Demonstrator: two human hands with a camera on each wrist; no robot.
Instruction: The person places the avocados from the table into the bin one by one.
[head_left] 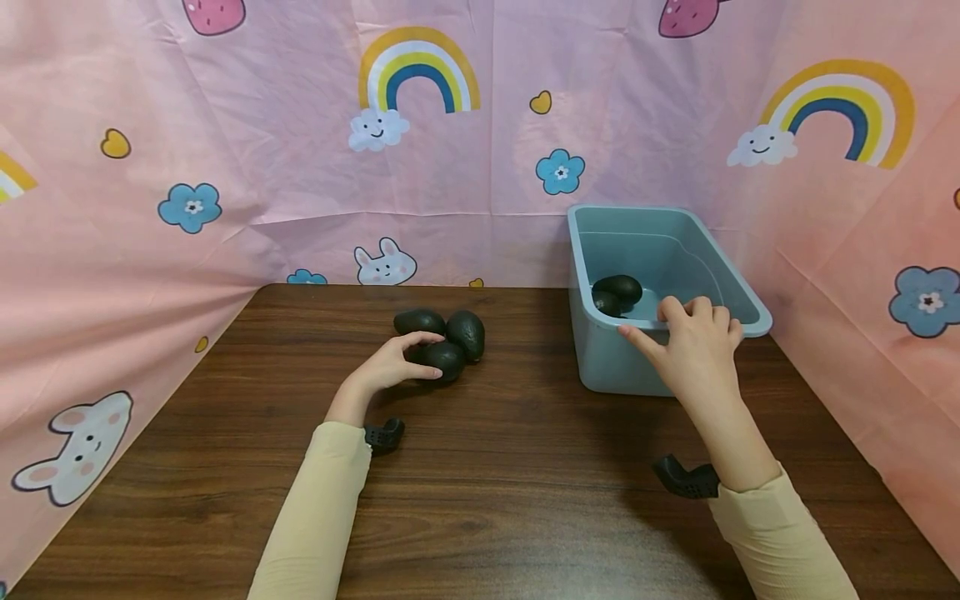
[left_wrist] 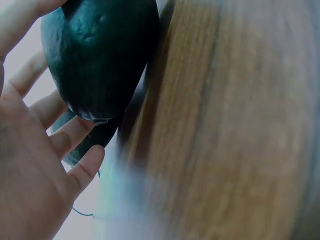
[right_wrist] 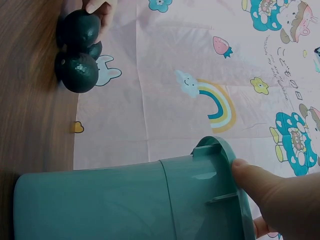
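Observation:
On the table, three dark avocados sit in a close cluster. My left hand (head_left: pixel 393 364) grips the nearest avocado (head_left: pixel 446 361), thumb on its near side and fingers along the far side. Behind it lie another avocado (head_left: pixel 420 322) and, to the right, a third avocado (head_left: pixel 467 335). My right hand (head_left: pixel 697 354) holds the front rim of a blue-grey plastic bin (head_left: pixel 618 362). Its thumb (right_wrist: pixel 252 177) presses on the rim in the right wrist view, while the fingers reach over the edge. Inside the bin, dark avocados (head_left: pixel 621 288) lie at the left front, partly hidden by the rim.
The brown wooden table (head_left: pixel 480 500) extends in front and to the left. A pink patterned cloth (head_left: pixel 300 142) hangs behind and along both sides, close to the bin's back and right. Black wrist straps (head_left: pixel 686 479) show at both sleeve cuffs.

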